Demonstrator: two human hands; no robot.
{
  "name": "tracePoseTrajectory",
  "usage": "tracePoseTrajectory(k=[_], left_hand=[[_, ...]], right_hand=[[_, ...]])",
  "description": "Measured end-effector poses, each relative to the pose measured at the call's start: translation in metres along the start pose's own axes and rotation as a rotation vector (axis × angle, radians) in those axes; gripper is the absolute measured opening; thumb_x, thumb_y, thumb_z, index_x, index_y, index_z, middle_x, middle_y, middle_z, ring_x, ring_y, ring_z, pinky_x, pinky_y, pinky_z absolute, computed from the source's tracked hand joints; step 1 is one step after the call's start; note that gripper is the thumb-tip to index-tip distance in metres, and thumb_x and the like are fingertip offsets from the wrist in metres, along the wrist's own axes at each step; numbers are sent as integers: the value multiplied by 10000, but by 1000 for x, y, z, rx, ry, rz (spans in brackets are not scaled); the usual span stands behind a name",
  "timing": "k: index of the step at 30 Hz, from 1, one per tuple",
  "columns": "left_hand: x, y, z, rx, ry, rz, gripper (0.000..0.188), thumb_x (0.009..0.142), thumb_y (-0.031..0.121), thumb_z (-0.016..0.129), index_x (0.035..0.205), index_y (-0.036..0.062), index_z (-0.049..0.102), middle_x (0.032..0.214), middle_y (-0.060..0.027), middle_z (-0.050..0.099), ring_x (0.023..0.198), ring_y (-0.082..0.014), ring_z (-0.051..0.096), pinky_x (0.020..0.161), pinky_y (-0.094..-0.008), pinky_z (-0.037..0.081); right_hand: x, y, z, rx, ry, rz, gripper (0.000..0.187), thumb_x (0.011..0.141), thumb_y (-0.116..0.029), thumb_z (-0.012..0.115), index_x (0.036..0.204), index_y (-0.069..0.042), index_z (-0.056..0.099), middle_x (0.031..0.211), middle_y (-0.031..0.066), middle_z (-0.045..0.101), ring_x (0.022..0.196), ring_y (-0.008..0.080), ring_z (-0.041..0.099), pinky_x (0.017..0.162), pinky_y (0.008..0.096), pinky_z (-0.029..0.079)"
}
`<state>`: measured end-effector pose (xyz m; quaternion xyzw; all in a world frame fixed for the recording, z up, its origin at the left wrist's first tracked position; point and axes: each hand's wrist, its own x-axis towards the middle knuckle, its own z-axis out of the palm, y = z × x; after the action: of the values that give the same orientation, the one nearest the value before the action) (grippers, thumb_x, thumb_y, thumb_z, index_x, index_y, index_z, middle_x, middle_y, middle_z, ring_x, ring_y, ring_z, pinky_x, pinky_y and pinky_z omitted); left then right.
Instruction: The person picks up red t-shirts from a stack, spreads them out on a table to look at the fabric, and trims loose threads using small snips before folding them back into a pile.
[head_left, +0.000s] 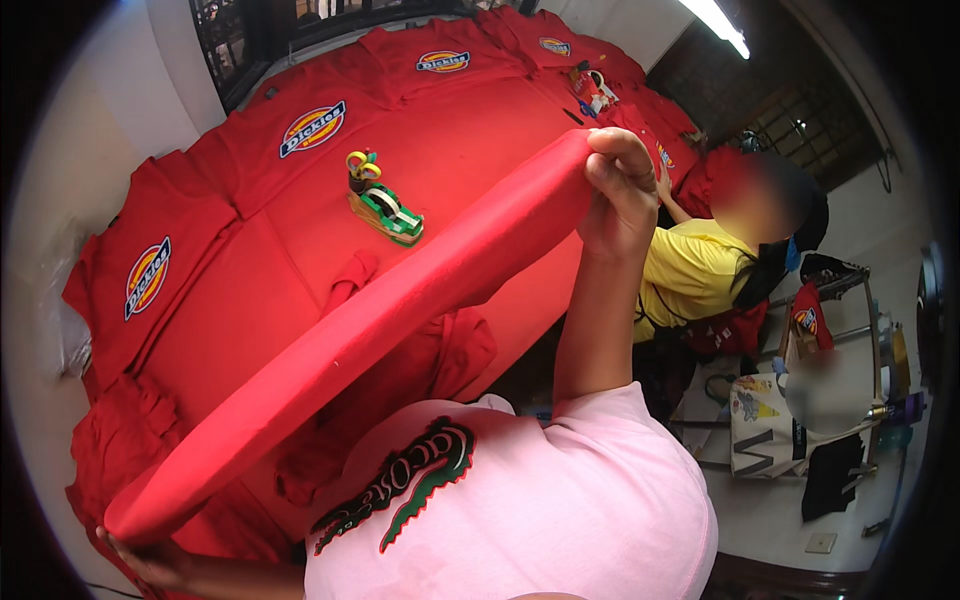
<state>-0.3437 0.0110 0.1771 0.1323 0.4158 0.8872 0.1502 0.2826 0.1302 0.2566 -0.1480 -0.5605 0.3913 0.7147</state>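
A long, stiff red cloth-covered board point(370, 310), seen nearly edge-on, slants across the front of me from lower left to upper right. My right hand point(622, 190) grips its raised far end, with the thumb and fingers curled at the corner. At the low end, near the lower left, my left hand point(145, 558) holds the other corner, its fingers partly hidden by the cloth. Whatever stiffens the fabric inside is covered. Crumpled red cloth point(440, 350) lies on the table partly behind the board.
Red garments with oval patches point(148, 278) line the edges of the red-covered table point(480, 130). On it stand a green tape dispenser point(398, 215) and yellow-handled scissors point(362, 166). A co-worker in yellow point(690, 265) is at the right, near shelves and a white bag point(765, 425).
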Motion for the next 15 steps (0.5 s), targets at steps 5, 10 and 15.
tracePoseTrajectory(k=[5, 10, 15], left_hand=[[29, -9, -34, 166, -171, 196, 397, 1080, 173, 443, 1426, 19, 562, 1534, -86, 490, 1414, -220, 453, 1215, -438, 304], [34, -12, -45, 200, -248, 153, 377, 1064, 153, 489, 1397, 0, 582, 1484, -101, 528, 1380, -209, 480, 1187, -405, 340], [40, -22, -49, 310, -470, -48, 359, 1049, 133, 534, 1367, -18, 602, 1435, -116, 565, 1346, -198, 508, 1159, -372, 375]], right_hand=[[5, 1, 2, -48, 118, -46, 246, 879, 81, 707, 1115, 14, 732, 997, 68, 743, 857, 105, 675, 779, 240, 544], [9, -1, 0, -19, 119, -40, 233, 887, 85, 695, 1104, 10, 736, 1008, 75, 747, 902, 119, 696, 819, 242, 558], [28, 37, 22, -115, 166, 167, 212, 920, 53, 677, 1117, 4, 738, 976, 57, 750, 861, 97, 692, 780, 209, 549]])
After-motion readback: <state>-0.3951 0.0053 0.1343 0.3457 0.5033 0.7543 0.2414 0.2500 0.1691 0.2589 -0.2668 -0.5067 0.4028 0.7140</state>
